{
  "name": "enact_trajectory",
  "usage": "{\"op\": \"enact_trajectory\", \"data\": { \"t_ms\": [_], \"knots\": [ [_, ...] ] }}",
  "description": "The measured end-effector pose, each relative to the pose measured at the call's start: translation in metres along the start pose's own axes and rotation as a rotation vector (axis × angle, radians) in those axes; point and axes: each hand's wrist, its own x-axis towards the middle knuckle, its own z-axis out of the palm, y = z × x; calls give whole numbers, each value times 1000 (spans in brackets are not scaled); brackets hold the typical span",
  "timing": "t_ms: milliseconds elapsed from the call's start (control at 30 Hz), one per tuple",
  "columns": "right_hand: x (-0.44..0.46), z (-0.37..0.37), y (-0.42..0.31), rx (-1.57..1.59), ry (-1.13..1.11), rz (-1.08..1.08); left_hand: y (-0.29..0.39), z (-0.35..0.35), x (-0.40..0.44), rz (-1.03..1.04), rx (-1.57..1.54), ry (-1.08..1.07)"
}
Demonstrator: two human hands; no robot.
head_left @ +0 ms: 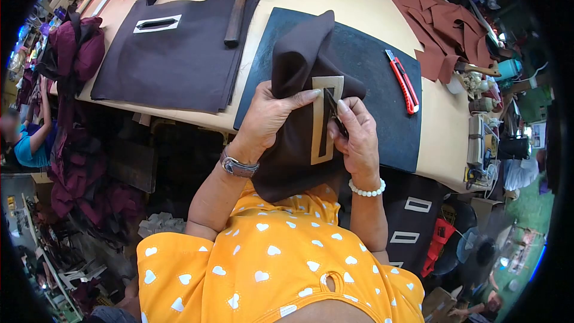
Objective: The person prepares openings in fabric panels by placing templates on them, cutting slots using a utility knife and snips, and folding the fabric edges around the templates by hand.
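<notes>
A dark brown sheet [293,167], leather or cloth, is held up and partly folded over the front of the black mat [371,54]. A tan rectangular frame [321,143] with a long narrow slot sits on it. My left hand [263,116] grips the sheet beside the frame, its thumb pressed on the frame's upper left. My right hand [359,131] is closed at the frame's right side. Between its thumb and fingers is a slim dark pointed thing [332,104] at the slot; its kind is unclear. A red utility knife [403,82] lies on the mat.
Left of the mat, dark brown panels [173,66] lie stacked, with a hammer [236,21] on them. Reddish-brown pieces [442,21] pile at the back right, near a brush [478,69]. Maroon cloth [78,48] hangs at left. Another person [36,137] is beyond it.
</notes>
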Motion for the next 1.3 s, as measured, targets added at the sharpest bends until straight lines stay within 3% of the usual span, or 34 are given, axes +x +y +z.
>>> {"op": "enact_trajectory", "data": {
  "t_ms": [233, 333, 433, 633, 967, 1300],
  "knots": [
    [-2, -2, 2, 22, -17, -19, -1, 0, -1, -25, 12, 10],
    [-3, 1, 3, -7, -4, -83, 0, 6, -3, -78, 38, 170],
    [-3, 2, 15, -136, 53, -225, -5, 7, -1, -24, -29, -2],
    [-35, 21, 11, 114, 90, -31, -28, 24, -6, 173, -109, 149],
    [-26, 23, 25, 204, 146, -136, -38, 36, -19, 306, -84, 227],
    [-25, 21, 25, 216, 190, -200, -44, 40, -23, 291, -141, 162]
  ]
}}
